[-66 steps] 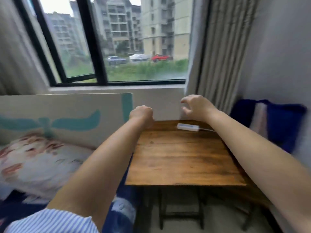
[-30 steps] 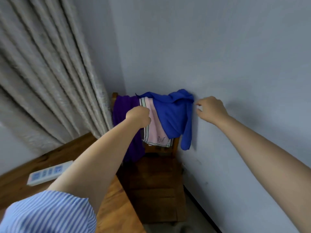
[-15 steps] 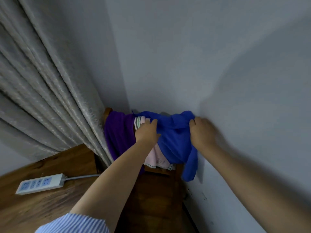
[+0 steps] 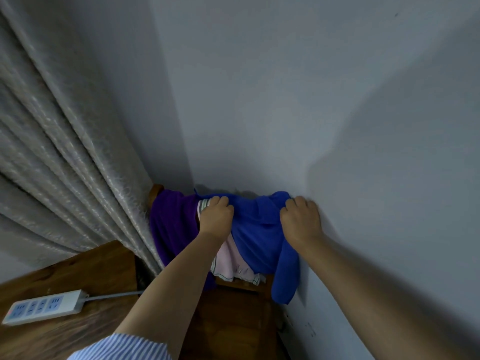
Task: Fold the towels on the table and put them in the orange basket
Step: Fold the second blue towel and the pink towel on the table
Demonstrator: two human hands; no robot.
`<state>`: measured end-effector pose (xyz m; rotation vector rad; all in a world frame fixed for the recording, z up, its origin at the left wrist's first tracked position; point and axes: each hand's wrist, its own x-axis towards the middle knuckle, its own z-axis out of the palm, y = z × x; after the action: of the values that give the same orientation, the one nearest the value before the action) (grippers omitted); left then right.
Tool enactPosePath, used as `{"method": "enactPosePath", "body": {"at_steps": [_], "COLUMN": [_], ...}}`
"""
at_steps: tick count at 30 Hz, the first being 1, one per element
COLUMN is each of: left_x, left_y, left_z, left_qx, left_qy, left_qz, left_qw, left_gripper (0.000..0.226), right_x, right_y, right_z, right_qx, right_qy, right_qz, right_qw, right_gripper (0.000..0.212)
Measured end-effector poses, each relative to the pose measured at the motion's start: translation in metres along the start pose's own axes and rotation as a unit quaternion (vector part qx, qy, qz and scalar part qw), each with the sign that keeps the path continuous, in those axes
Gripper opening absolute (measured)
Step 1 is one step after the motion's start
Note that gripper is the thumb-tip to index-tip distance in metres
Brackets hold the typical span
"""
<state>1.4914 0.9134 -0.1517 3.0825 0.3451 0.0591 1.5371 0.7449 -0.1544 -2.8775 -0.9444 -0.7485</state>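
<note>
Grey walls meet in a corner where a bright blue cloth towel (image 4: 257, 237) hangs over a wooden chair back (image 4: 155, 191), on top of a pale pink striped towel (image 4: 231, 263) and beside a deep purple towel (image 4: 172, 227). Left hand (image 4: 216, 216) and right hand (image 4: 301, 219) each have their grip curled tight into its top edge. Lifted carelessly, it could drag the pink towel off, or snag on the chair. Beyond, a white power strip (image 4: 44, 309) lies on the brown wooden desk (image 4: 98, 266).

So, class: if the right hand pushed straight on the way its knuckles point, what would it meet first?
The right hand grips the blue towel close against the grey wall; going on, it would probably meet that wall first, though depth is unclear.
</note>
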Motion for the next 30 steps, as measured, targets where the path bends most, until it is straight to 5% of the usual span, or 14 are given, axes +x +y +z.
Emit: {"method": "enactPosePath", "body": {"at_steps": [7,11,19,30], "left_x": [-0.001,-0.014,-0.061,-0.23], "left_y": [-0.009,-0.008,-0.045,-0.123], "left_z": [-0.017,-0.054,-0.127,-0.187], "left_qx": [-0.069,-0.144,-0.18,-0.213], "left_qy": [0.126,0.171,0.289,0.376], "left_qz": [0.052,0.02,-0.037,-0.125], "left_qw": [0.988,0.974,0.939,0.893], "left_gripper": [0.005,0.028,0.022,0.023], "right_x": [0.02,0.043,0.066,0.017], "right_y": [-0.002,-0.009,-0.03,-0.17], "right_z": [-0.024,-0.054,-0.126,-0.238], "right_qx": [-0.008,0.04,0.088,0.129], "right_qy": [0.073,0.162,0.278,0.365], "right_qz": [0.006,0.004,-0.009,-0.049], "right_qw": [0.997,0.986,0.957,0.921], "right_gripper": [0.036,0.031,0.017,0.013]}}
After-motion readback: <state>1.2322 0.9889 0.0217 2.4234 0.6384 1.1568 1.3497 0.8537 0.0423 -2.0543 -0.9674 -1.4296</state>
